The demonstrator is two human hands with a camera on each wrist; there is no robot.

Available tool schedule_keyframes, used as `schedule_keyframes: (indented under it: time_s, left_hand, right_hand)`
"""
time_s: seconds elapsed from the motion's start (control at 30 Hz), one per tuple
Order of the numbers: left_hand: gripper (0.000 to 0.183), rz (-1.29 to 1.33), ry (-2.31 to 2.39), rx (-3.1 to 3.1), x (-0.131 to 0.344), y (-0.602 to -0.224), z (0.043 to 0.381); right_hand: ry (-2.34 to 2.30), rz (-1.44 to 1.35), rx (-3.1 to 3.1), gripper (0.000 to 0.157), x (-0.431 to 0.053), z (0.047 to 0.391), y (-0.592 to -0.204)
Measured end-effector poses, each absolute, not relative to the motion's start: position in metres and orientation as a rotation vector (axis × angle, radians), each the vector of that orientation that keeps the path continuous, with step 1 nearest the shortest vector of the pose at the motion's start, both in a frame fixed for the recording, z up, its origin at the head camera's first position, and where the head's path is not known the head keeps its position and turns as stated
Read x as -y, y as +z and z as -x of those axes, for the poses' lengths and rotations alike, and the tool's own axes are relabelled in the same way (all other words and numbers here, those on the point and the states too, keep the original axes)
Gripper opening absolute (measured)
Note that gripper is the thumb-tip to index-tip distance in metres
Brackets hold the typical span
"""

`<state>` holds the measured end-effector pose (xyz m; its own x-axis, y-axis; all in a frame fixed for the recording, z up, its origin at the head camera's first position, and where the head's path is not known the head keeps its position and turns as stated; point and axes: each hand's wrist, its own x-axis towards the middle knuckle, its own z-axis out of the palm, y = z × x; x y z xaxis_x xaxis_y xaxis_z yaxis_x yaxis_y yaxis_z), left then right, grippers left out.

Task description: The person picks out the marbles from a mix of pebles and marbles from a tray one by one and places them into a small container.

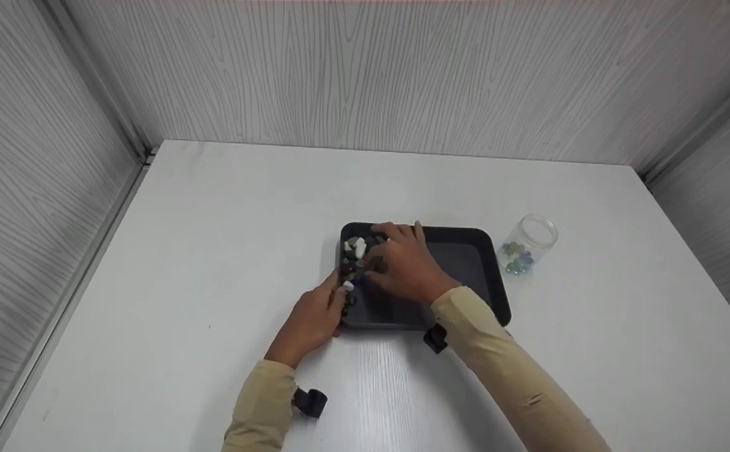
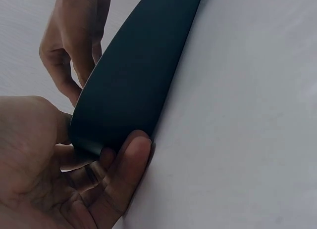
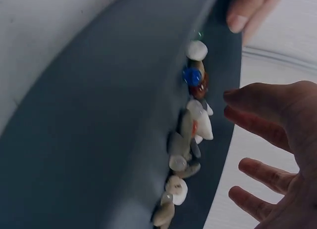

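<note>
A dark rectangular tray [image 1: 465,267] lies on the white table. Along its left side is a band of mixed pebbles and glass beads: white stones [image 3: 203,126], a blue bead [image 3: 192,76], a brown one [image 3: 199,88] and clear ones. My left hand [image 1: 314,317] grips the tray's left wall near the front corner, fingers [image 2: 131,160] against the outside. My right hand [image 1: 405,260] is over the pebbles, its thumb and fingers apart in the right wrist view, with nothing visible between them.
To the right of the tray, a clear jar [image 1: 538,230] leans or lies with several glass beads [image 1: 518,258] inside. Wood-grain panels [image 1: 365,75] wall the table at the back and sides. A black wrist camera [image 1: 310,402] sits on each forearm.
</note>
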<state>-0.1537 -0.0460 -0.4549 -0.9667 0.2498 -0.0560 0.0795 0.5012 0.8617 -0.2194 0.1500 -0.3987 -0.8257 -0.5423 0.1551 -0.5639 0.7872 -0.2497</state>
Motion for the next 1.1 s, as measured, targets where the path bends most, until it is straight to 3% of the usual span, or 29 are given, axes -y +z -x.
schedule_keyframes:
  time_s: [0.7,1.1]
  left_hand:
    - [0.051,-0.297,1.478,-2.574,0.043,-0.453,0.152]
    - [0.053,-0.280,1.501,-2.545,0.045,-0.455,0.153]
  right_hand:
    - [0.321,-0.867,2.983,0.022,-0.135,0.218,-0.416]
    - [0.403,-0.846,2.938,0.012,-0.157,0.219,-0.405]
